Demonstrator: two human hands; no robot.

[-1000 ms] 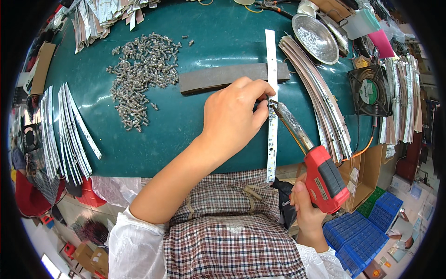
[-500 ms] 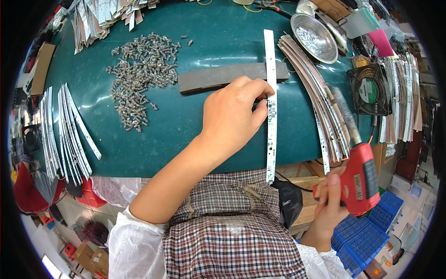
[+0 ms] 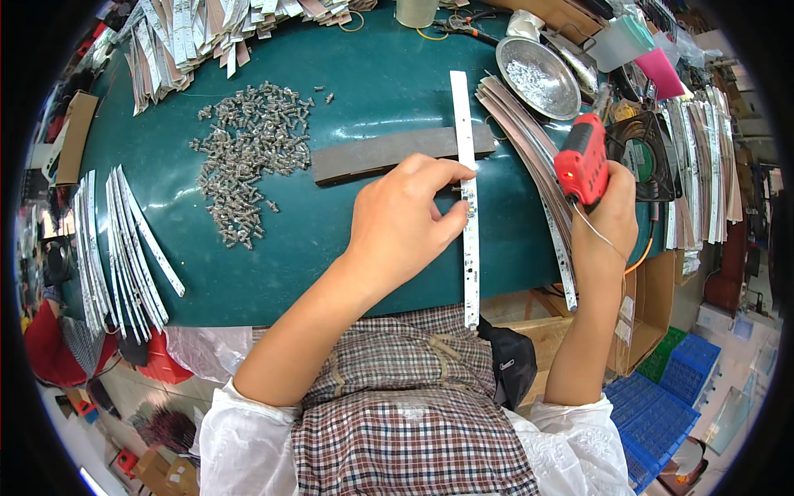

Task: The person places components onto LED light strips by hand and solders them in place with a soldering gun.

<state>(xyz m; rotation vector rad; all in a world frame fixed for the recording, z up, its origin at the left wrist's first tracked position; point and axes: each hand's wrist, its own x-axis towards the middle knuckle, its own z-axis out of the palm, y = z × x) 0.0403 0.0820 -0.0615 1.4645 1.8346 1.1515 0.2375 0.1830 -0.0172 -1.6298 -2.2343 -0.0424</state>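
Note:
My left hand (image 3: pixel 405 219) pinches the left edge of a narrow white LED circuit strip (image 3: pixel 471 273) between thumb and fingers. A small metal piece seems to show between the fingertips, partly hidden. The strip's far part lies across a long grey block (image 3: pixel 372 156), and its near end reaches the table's front edge. To the right, my right hand (image 3: pixel 608 223) is closed round a red soldering gun (image 3: pixel 584 159), its metal tip pointing away toward the fan and the bowl. Left of the block lies a heap of small metal fittings (image 3: pixel 256 140).
White strips (image 3: pixel 132 248) lie at the left, and a curved stack of strips (image 3: pixel 529 157) is beside my right hand. A metal bowl (image 3: pixel 539 78) with silvery bits, a black fan (image 3: pixel 641 157) and pliers (image 3: pixel 467 27) stand behind. More strips (image 3: pixel 186 33) are piled at the far left.
My right hand has swung up and away from the table's front edge, turning the soldering gun's tip away from me. My left hand still pinches the strip.

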